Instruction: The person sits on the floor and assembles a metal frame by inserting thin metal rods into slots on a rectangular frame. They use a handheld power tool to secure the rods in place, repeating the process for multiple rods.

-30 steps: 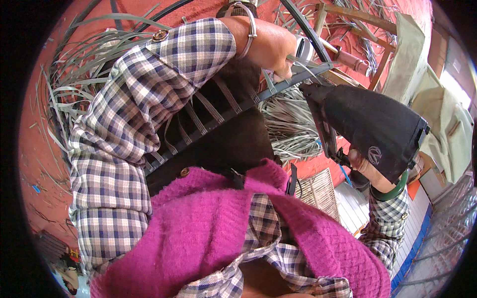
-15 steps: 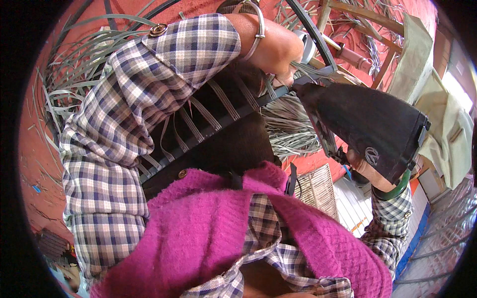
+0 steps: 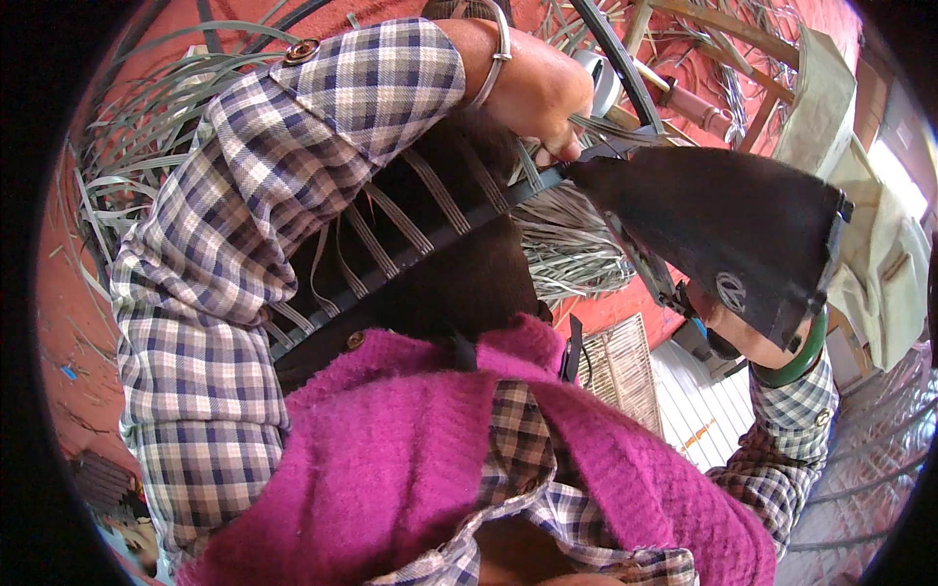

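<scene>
My left hand (image 3: 547, 93) pinches grey flat strips (image 3: 604, 132) against the dark bar of a frame (image 3: 459, 220). Several strips (image 3: 430, 190) run across this frame, side by side in bands. In my right hand (image 3: 738, 332) is a black staple gun (image 3: 708, 230), its wide body hiding most of my fingers. Its narrow nose meets the bar, right beside my left fingertips. Whether the nose presses on a strip is hidden.
Loose strips (image 3: 567, 249) lie in a bundle behind the frame, and more (image 3: 156, 127) spread over the red floor (image 3: 83, 381) at the left. A wooden frame (image 3: 723, 34), a pale cloth (image 3: 831, 107) and a woven panel (image 3: 616, 366) are at the right.
My right hand and the rear of the staple gun have swung slightly to the right. The nose stays at the bar, and my left hand has hardly moved.
</scene>
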Available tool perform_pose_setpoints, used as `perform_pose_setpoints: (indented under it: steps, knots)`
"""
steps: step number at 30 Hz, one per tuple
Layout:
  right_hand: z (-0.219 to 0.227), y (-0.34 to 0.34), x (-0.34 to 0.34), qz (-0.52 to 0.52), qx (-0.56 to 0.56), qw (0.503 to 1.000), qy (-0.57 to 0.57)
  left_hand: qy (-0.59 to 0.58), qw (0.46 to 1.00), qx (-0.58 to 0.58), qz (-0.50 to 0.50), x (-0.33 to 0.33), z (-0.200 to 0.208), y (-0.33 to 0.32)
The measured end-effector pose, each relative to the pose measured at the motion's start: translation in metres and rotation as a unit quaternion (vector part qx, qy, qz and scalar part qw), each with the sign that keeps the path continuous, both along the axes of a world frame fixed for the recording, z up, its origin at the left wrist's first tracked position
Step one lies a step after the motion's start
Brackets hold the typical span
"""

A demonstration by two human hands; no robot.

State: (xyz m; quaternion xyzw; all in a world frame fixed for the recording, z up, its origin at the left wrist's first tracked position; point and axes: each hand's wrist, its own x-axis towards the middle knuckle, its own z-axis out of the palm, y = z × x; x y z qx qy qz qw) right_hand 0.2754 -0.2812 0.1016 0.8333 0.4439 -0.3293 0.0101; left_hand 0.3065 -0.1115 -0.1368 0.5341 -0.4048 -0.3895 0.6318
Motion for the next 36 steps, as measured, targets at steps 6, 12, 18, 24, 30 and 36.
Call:
perform_pose_setpoints:
  steps: [6, 12, 18, 24, 30, 36]
  knots:
    - [-0.003, -0.005, 0.0, -0.086, 0.002, 0.993, 0.075, -0.093, 0.989, 0.112, 0.018, -0.001, 0.009, 0.003]
    - [0.014, -0.022, -0.004, -0.162, 0.005, 0.987, -0.017, 0.024, 0.967, 0.038, 0.252, 0.013, 0.019, -0.009]
    - [0.021, -0.03, -0.013, -0.473, 0.043, 0.874, 0.101, 0.271, 0.948, -0.035, 0.164, 0.012, 0.025, -0.009]
    - [0.02, -0.031, -0.011, -0.46, 0.057, 0.877, 0.122, 0.337, 0.929, -0.08, 0.13, 0.013, 0.022, -0.005]
    - [0.017, -0.032, -0.009, -0.38, 0.029, 0.921, 0.082, 0.117, 0.975, 0.036, 0.187, 0.019, 0.01, 0.0]
    - [0.016, -0.028, -0.007, -0.332, -0.013, 0.942, 0.05, 0.129, 0.98, 0.038, 0.144, 0.013, 0.008, -0.004]
